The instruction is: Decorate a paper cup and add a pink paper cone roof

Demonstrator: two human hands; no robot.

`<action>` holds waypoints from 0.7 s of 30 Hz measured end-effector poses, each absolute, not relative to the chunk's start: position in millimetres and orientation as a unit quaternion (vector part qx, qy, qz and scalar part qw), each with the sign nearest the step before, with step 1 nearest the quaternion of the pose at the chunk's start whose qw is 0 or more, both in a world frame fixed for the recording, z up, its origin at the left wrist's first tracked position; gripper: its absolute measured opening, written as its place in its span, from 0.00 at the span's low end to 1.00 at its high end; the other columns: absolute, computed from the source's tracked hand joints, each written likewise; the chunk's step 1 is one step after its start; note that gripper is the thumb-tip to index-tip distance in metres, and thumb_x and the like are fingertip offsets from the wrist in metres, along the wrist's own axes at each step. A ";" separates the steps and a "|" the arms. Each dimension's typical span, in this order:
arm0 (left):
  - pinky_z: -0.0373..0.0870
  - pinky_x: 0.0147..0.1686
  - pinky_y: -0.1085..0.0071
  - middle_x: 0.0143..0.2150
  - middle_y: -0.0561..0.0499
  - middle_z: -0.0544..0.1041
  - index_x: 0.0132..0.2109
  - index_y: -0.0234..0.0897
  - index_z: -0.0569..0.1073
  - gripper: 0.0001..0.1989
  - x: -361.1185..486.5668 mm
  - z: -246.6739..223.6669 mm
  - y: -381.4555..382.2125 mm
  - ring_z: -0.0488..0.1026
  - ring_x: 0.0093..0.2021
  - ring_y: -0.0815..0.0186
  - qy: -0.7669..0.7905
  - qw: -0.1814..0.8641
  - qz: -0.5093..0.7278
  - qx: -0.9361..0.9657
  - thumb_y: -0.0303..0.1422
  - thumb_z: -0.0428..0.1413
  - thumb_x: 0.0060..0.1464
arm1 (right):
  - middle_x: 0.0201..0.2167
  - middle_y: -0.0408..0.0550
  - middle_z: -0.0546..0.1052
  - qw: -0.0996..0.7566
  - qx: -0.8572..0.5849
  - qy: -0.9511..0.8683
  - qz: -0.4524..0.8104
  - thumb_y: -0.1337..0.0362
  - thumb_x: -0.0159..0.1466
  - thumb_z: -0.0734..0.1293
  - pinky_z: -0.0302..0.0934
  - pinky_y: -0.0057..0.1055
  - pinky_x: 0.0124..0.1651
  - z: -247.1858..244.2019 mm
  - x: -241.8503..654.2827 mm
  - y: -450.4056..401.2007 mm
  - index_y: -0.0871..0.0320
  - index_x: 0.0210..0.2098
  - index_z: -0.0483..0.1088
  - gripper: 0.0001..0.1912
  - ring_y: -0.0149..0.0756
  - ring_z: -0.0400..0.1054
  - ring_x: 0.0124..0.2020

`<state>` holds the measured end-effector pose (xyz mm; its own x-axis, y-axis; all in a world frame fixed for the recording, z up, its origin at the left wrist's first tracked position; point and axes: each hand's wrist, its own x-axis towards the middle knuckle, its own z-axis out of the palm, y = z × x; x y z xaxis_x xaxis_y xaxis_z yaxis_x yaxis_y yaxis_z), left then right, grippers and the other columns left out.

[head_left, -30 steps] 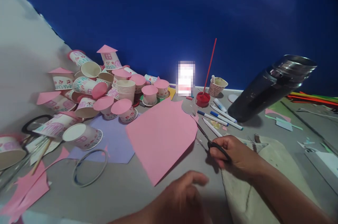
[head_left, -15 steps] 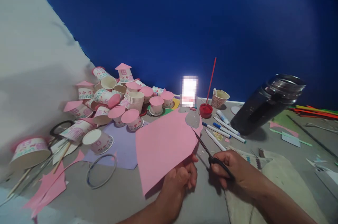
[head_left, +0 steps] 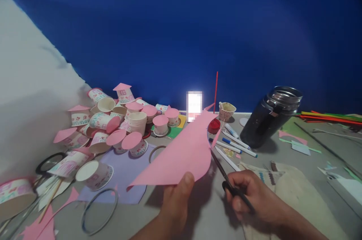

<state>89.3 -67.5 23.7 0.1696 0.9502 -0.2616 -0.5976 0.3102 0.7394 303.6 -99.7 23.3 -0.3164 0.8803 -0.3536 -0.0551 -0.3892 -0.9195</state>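
A large sheet of pink paper (head_left: 181,157) hangs above the table, tilted and curling at its left corner. My left hand (head_left: 178,198) grips its lower edge, thumb on top and the other fingers hidden beneath. In my right hand (head_left: 246,194) are black-handled scissors (head_left: 222,168), their blades at the paper's right edge, where a curved cut shows. A narrow pink strip (head_left: 217,136) hangs off that edge. How far the blades are apart is hard to tell.
Paper cups with pink roofs (head_left: 132,142) crowd the left side. A grey ring (head_left: 98,211) lies near a purple sheet (head_left: 124,191). Markers (head_left: 234,143), a dark flask (head_left: 268,119), a red pot (head_left: 214,126) and a cloth pouch (head_left: 294,194) are on the right.
The pink sheet has turned and tilted, its left corner now lower and curled. My left thumb has come onto its top side. The view has shifted, and the cut edge with its strip now shows.
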 end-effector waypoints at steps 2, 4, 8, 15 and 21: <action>0.74 0.59 0.60 0.38 0.49 0.85 0.43 0.41 0.82 0.19 96.1 34.2 -54.7 0.79 0.55 0.51 0.377 0.705 0.560 0.218 0.36 0.74 0.42 | 0.17 0.38 0.68 0.337 -0.480 -0.429 0.687 0.37 0.43 0.80 0.57 0.25 0.22 19.5 301.0 -96.8 0.57 0.23 0.66 0.33 0.26 0.61 0.17; 0.79 0.52 0.63 0.41 0.49 0.85 0.46 0.39 0.81 0.19 101.9 40.8 -42.3 0.81 0.51 0.54 0.397 0.699 0.571 0.167 0.34 0.72 0.45 | 0.17 0.39 0.68 0.324 -0.488 -0.435 0.684 0.37 0.46 0.79 0.54 0.25 0.23 13.0 300.0 -94.1 0.57 0.23 0.65 0.32 0.27 0.61 0.18; 0.79 0.33 0.68 0.43 0.47 0.85 0.51 0.38 0.79 0.18 104.1 39.1 -26.5 0.83 0.40 0.60 0.420 0.713 0.554 0.090 0.28 0.66 0.52 | 0.15 0.41 0.70 0.275 -0.529 -0.441 0.670 0.41 0.53 0.76 0.44 0.26 0.24 1.8 301.1 -90.7 0.57 0.23 0.64 0.28 0.25 0.55 0.18; 0.80 0.35 0.66 0.43 0.45 0.85 0.57 0.35 0.76 0.22 107.3 26.2 -23.2 0.83 0.39 0.59 0.387 0.729 0.560 0.073 0.23 0.63 0.55 | 0.12 0.39 0.64 0.243 -0.558 -0.356 0.709 0.40 0.50 0.73 0.46 0.27 0.24 5.8 291.9 -91.2 0.55 0.19 0.61 0.27 0.26 0.51 0.17; 0.82 0.42 0.56 0.46 0.38 0.85 0.65 0.32 0.70 0.27 107.8 19.7 -21.2 0.84 0.43 0.49 0.351 0.792 0.494 0.075 0.28 0.61 0.60 | 0.17 0.40 0.63 0.311 -0.535 -0.263 0.740 0.37 0.53 0.72 0.52 0.27 0.28 -0.1 287.0 -100.9 0.56 0.21 0.63 0.29 0.29 0.55 0.22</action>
<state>107.8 -21.2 19.7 0.2661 0.8348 -0.4820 -0.7294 0.5013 0.4655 287.0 -100.9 -0.1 -0.2340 0.7418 -0.6285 -0.1781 -0.6682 -0.7224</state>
